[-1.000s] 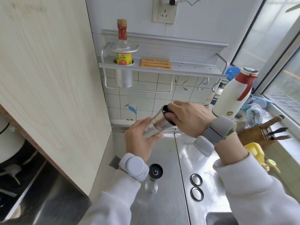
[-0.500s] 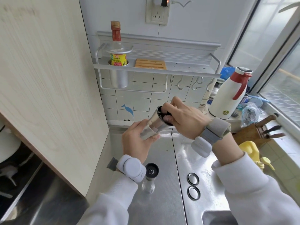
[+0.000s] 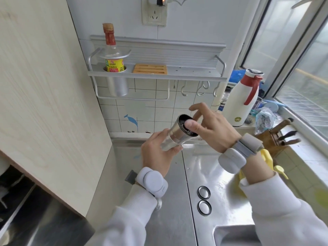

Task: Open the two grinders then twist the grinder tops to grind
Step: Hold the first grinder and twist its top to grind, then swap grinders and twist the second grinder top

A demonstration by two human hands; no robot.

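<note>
1. Foreground: two white fleece sleeves reach over a brushed-steel counter (image 3: 177,213); the rim of a sink (image 3: 236,229) cuts into its near right corner; two flat metal rings (image 3: 198,192) lie side by side on the steel, apart from both hands.
2. A padded grey band (image 3: 152,181) wraps the left wrist; a glassy sliver (image 3: 159,204) just beneath it may be the second grinder, which stood in plain view there a second ago.
3. Mid-air above the counter: the left hand (image 3: 156,155) grips the clear lower barrel of a cylindrical grinder (image 3: 174,134), fingers wrapped round it; the grinder tilts up and to the right, its satin-steel collar and black top (image 3: 183,121) facing the camera.
4. The right hand (image 3: 214,130) has loosened; half a second ago it clasped the top, now its fingers are spread and straight, the index lifted clear, only the thumb pad lying on the black top.
5. Right of the hands: a wooden knife block (image 3: 273,141) with dark handles, a yellow plastic piece (image 3: 266,157) beside it, and a smooth white jug (image 3: 243,100) with a red handle on the sill.
6. Back wall: glossy white tiles under an aluminium rack (image 3: 186,73); it carries a red-capped bottle (image 3: 111,50) in a metal cup and a slatted wooden block (image 3: 150,69); a pale wood-grain panel (image 3: 44,86) fills the left.
</note>
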